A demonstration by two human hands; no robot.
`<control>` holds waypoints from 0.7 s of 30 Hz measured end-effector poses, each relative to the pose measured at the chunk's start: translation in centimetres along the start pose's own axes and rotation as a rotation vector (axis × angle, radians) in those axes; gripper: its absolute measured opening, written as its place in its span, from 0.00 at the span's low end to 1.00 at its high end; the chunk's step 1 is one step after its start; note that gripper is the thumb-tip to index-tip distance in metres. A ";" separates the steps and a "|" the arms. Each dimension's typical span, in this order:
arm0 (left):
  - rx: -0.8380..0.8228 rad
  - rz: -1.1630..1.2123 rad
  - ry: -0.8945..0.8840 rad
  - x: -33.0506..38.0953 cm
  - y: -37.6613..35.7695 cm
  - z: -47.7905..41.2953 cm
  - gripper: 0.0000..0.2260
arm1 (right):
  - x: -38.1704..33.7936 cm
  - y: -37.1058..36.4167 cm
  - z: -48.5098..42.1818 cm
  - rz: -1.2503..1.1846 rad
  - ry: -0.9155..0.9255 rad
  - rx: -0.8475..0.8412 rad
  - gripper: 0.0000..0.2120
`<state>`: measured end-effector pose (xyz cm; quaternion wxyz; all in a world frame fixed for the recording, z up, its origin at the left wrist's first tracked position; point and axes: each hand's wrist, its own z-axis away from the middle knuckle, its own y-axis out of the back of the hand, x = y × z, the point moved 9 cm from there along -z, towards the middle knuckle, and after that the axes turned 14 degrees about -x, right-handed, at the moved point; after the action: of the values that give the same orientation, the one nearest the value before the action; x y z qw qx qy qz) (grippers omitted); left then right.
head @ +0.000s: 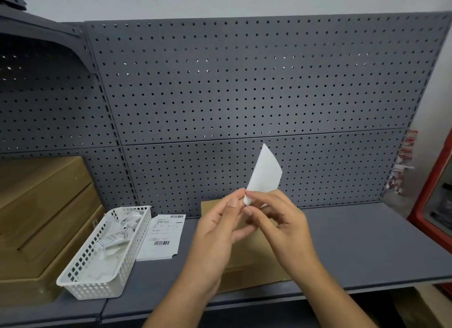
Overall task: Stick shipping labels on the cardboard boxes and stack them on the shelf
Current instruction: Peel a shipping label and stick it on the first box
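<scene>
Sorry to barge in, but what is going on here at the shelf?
The person's left hand and right hand pinch the lower corner of a blank-sided label, probably peeling it, above a box lying flat on the shelf. More labels lie beside a basket of crumpled paper, and boxes are stacked at the far left.

- one wide view from the person's head, looking forward and down, facing the grey pegboard (244,83) almost square on.
- it sits near: the shelf (367,242) fills the lower frame, and the left hand (220,230) and right hand (278,220) meet just below centre.
- straight edges bow toward the corners.
</scene>
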<state>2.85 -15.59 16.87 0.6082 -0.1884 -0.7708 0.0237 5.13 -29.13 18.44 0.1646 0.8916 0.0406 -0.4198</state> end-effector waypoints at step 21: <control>-0.006 -0.261 -0.097 -0.4 -0.6 0.8 0.16 | 0.7 0.2 0.7 0.016 0.029 0.150 0.05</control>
<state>2.05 -16.08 16.47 0.5675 -0.0869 -0.8173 -0.0487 5.11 -29.64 17.50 0.1001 0.9077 0.0042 -0.4075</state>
